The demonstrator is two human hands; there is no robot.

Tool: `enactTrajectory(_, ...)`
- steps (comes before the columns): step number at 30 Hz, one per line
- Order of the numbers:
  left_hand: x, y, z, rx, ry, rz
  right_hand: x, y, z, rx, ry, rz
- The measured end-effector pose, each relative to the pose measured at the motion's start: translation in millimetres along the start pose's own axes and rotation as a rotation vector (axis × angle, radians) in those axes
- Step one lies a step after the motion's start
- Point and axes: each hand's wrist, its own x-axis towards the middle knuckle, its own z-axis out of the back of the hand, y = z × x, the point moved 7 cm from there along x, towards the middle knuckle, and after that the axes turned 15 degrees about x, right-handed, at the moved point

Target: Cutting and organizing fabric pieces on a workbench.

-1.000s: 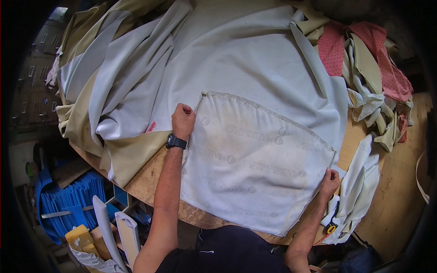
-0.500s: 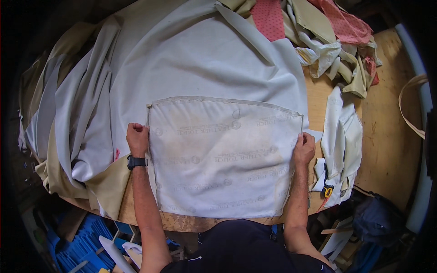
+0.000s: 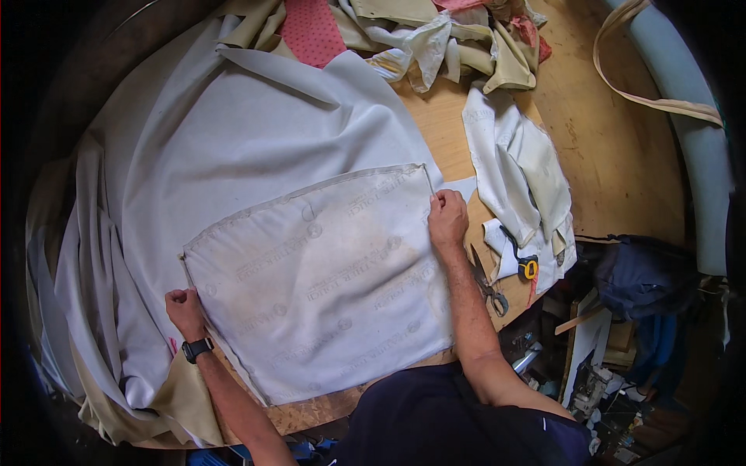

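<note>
Left hand (image 3: pixel 185 313), lower left of frame, and right hand (image 3: pixel 448 220), right of centre, pinched white fabric panel (image 3: pixel 350 287) by opposite side edges

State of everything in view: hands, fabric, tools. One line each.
Left hand: pinching white panel's left edge
Right hand: pinching its right edge
White panel: spread out, lightly wrinkled
Grey sheet: spread, rippled, folded in places
Pale scraps: crumpled
Yellow-and-black tool: lying on pale scraps
Scissors: lying down, blade opening unclear
Watch: fastened on left wrist
</note>
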Motion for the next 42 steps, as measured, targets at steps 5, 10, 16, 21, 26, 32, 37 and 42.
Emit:
enactTrajectory(5,-1,-2,3,0.017,-0.001,-0.02,-8,18,-10,-0.293,0.008,0.136)
enactTrajectory(10,2,0,1,0.03,0.015,-0.02,-8,23,-4,-0.191,-0.02,0.146)
enactTrajectory(16,0,3,6,0.044,-0.008,-0.022,-1,13,-14,-0.055,-0.002,0.051)
enactTrajectory(21,3,7,0,0.013,-0.022,-0.043,9,-9,-9,0.055,0.126,-0.141)
enactTrajectory(26,-29,29,11,-0.034,-0.027,0.078,31,5,-16,0.14,0.18,-0.023)
enactTrajectory(32,-69,30,18,-0.089,-0.106,0.17,34,28,-33,0.001,0.193,0.041)
enactTrajectory(37,-71,7,24,-0.031,-0.173,0.156,34,23,-37,0.038,0.154,0.076)
enactTrajectory(42,-73,-5,20,0.083,-0.172,0.114,40,25,-32,0.047,0.169,0.084)
